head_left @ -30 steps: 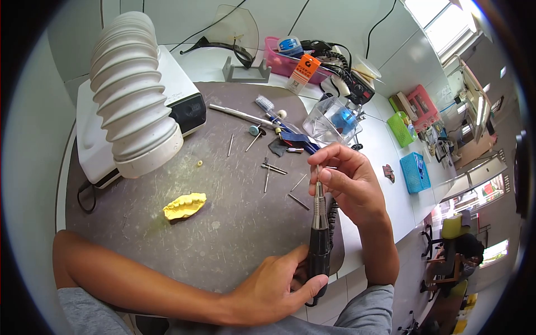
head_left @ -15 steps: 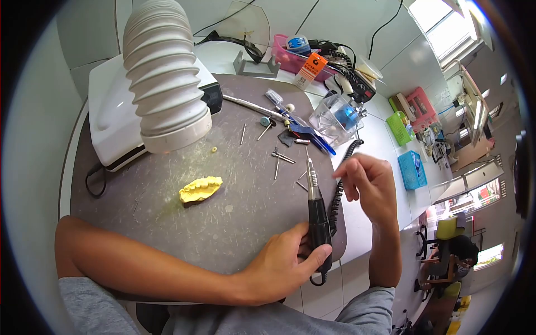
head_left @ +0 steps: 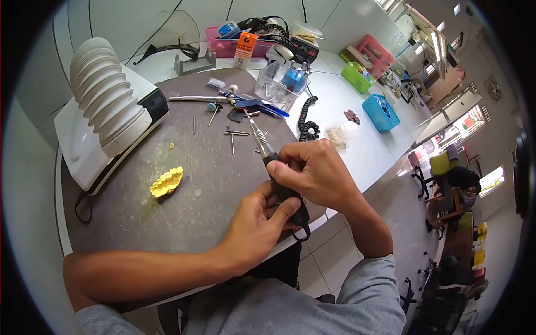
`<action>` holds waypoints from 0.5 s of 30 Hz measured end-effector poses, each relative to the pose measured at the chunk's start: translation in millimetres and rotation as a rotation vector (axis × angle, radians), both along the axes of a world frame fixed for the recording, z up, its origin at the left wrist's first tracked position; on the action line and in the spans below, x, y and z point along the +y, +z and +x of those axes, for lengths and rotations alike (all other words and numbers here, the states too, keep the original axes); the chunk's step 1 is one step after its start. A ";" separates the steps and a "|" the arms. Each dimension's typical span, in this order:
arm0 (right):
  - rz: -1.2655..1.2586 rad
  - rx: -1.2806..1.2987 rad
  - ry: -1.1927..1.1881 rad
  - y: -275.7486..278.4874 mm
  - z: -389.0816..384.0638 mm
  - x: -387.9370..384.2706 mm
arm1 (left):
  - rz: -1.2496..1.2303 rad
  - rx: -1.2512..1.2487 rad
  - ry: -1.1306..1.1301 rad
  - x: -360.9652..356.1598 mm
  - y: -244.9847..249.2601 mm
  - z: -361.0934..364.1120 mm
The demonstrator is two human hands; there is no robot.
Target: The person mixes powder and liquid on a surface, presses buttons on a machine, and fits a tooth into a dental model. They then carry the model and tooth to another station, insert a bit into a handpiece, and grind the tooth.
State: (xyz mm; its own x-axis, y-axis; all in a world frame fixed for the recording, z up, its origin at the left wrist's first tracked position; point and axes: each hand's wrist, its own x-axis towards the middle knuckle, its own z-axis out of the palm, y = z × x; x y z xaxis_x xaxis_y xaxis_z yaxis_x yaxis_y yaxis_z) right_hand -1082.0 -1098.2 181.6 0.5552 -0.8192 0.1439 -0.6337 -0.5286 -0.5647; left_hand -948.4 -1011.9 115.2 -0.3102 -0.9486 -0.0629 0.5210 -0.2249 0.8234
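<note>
Black, metal-nosed handpiece [head_left: 285,192] fills left hand [head_left: 258,226], right hand [head_left: 314,174].

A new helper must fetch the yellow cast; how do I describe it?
Find the ribbed white hose at the left. On the grey mat, below and right of its mouth, lies the yellow cast: toothed and far bigger than the tiny bead beyond it.
</note>
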 end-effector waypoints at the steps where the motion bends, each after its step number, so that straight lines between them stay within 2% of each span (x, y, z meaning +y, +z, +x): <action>1: 0.162 -0.092 0.060 -2.9 -3.2 -6.3 | -0.007 -0.005 -0.004 0.4 0.7 -0.3; 2: 0.324 -0.182 0.121 -7.9 -8.0 -11.3 | -0.006 0.033 0.000 1.2 1.4 -1.1; 4: 0.384 -0.229 0.177 -12.4 -16.9 -9.1 | -0.005 0.070 0.015 2.1 0.4 -3.4; 7: 0.139 -0.474 -0.010 0.1 -29.1 28.0 | -0.048 0.126 0.033 -1.3 -3.6 -2.7; 8: 0.042 -0.517 -0.026 -1.9 -37.4 41.6 | -0.101 0.038 0.007 -1.9 -2.6 -0.6; 9: 0.054 -0.611 -0.091 -3.1 -40.7 63.1 | -0.150 -0.053 -0.023 -2.1 -1.7 2.3; 10: 0.143 -0.610 0.056 -9.2 -54.0 78.2 | -0.147 -0.060 -0.004 -0.7 -1.3 5.1; 13: 0.447 -0.607 0.510 -22.7 -58.9 106.7 | -0.395 -0.160 -0.011 5.1 0.2 1.9; 14: 0.563 -0.634 0.598 -29.8 -54.2 114.7 | -0.395 -0.163 -0.024 7.2 1.3 0.8; 15: 0.712 -0.678 0.657 -38.2 -51.2 120.8 | -0.539 -0.237 -0.011 9.3 2.8 1.4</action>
State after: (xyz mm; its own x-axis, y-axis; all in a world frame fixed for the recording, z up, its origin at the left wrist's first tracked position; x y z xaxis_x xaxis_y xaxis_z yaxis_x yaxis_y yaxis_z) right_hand -1133.2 -977.3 143.4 0.8858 -0.4196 0.1982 0.1853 -0.0717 -0.9801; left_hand -947.1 -1002.6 117.9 -0.3561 -0.8630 0.3583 0.3089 0.2532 0.9168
